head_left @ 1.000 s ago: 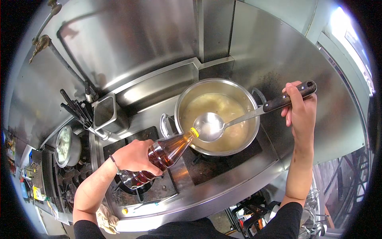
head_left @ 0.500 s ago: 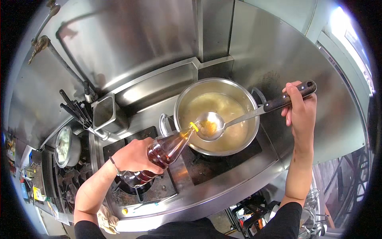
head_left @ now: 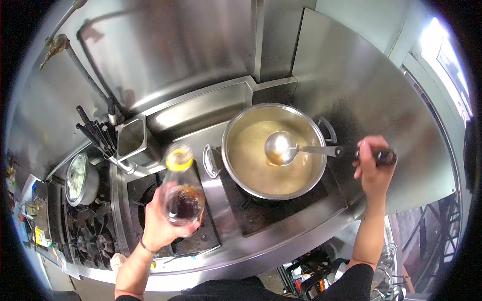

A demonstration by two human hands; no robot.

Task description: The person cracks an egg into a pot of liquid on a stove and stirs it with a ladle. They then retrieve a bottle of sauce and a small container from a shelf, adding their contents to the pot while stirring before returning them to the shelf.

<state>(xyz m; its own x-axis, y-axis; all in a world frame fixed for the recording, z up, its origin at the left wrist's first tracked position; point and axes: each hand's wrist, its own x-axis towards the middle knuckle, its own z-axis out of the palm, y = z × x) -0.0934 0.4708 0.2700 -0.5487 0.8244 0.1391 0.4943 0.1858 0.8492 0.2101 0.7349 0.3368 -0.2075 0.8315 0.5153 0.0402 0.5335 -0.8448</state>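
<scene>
My left hand point(head_left: 159, 218) is wrapped around a clear bottle point(head_left: 183, 200) of dark brown liquid, held nearly upright over the left burner. A yellow ring point(head_left: 179, 159) circles the bottle's neck. Blurred by motion, my right hand point(head_left: 372, 170) grips the dark handle of a metal ladle point(head_left: 282, 145). The ladle's bowl is tilted over a large steel pot point(head_left: 229, 168), with a brownish trace at its lower edge. Cloudy pale broth point(head_left: 276, 181) partly fills the pot.
Left of the pot stand a square steel container point(head_left: 132, 140) and a holder with several black-handled utensils point(head_left: 95, 130). A metal bowl with pale contents point(head_left: 83, 180) sits farther left, near more burners point(head_left: 93, 241). Steel walls rise behind and right.
My left hand has drawn the bottle left, away from the ladle, and turned it from tilted to upright. The ladle has shifted right and tipped; the brown liquid in its bowl is mostly gone.
</scene>
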